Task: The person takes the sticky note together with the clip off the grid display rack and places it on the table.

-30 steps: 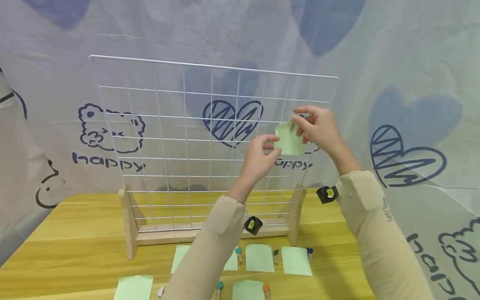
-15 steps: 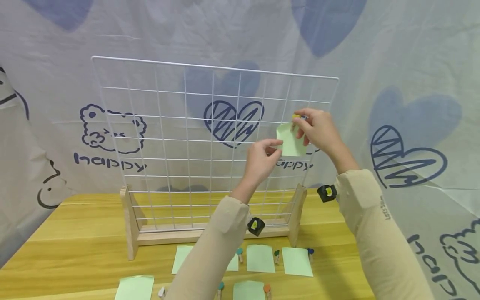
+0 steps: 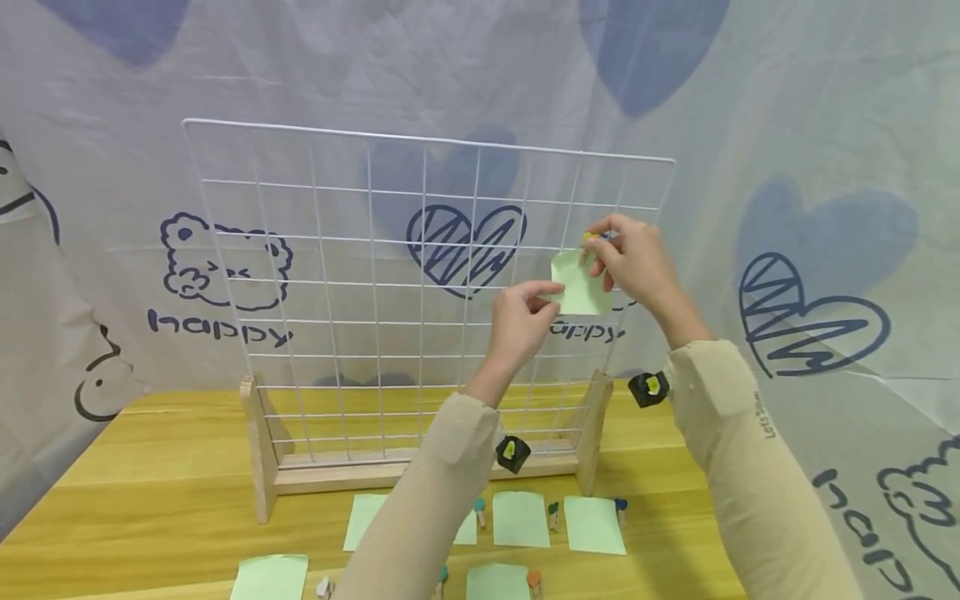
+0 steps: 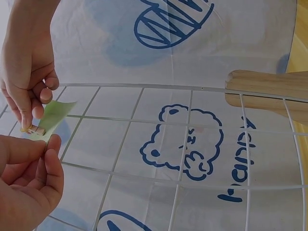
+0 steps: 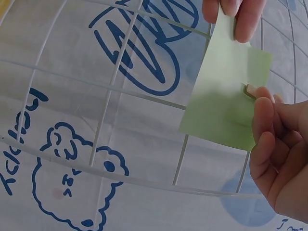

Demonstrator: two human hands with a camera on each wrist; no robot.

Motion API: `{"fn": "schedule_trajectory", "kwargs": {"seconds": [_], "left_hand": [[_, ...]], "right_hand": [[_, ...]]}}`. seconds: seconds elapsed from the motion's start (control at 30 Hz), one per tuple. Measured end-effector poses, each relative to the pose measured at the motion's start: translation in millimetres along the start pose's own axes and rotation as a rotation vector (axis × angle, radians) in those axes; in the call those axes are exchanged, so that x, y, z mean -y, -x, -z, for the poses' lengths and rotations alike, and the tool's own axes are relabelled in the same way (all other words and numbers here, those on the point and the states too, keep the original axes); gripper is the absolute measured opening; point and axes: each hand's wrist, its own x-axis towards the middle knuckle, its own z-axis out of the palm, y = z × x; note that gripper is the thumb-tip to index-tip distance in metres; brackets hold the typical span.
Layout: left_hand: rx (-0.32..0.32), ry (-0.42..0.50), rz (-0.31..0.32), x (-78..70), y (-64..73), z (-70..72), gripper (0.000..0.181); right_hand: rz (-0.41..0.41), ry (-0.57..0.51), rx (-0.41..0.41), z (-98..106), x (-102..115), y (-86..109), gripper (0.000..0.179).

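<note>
In the head view a green square of paper [image 3: 582,293] is held up against the right part of a white wire grid [image 3: 474,246]. My left hand [image 3: 521,323] pinches the paper's left edge between thumb and fingers. At the top edge my right hand [image 3: 637,260] pinches a small wooden clothespin with a yellow top [image 3: 591,237]. The clothespin's wooden tip [image 5: 250,90] lies against the paper in the right wrist view. Whether it also bites on a wire is hidden by the fingers.
The grid stands in a wooden base [image 3: 337,478] on a yellow wood-grain table [image 3: 150,492]. Several green papers [image 3: 521,518] lie in front, with clothespins topped in teal, green, dark blue, orange [image 3: 534,578] and white beside them. A printed cloth [image 3: 810,200] hangs behind.
My left thumb and fingers, spread beside the paper a second ago, have come together on its left edge. My right hand stays at the top edge with the clothespin.
</note>
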Motion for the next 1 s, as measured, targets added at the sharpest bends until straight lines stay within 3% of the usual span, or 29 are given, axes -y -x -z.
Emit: {"fn": "schedule_trajectory", "kwargs": {"seconds": [0.27, 0.67, 1.0], "left_hand": [[-0.023, -0.002, -0.014, 1.6, -1.3, -0.9, 0.023], [-0.039, -0.044, -0.041, 3.8, -1.7, -2.4, 0.024], [-0.062, -0.049, -0.08, 2.4, 1.2, -1.0, 0.024]], "right_hand": [[0.031, 0.007, -0.019, 0.4, 0.0, 0.6, 0.013], [-0.001, 0.026, -0.063, 1.4, 1.6, 2.5, 0.011], [0.013, -0.028, -0.141, 8.1, 0.4, 5.8, 0.01]]}}
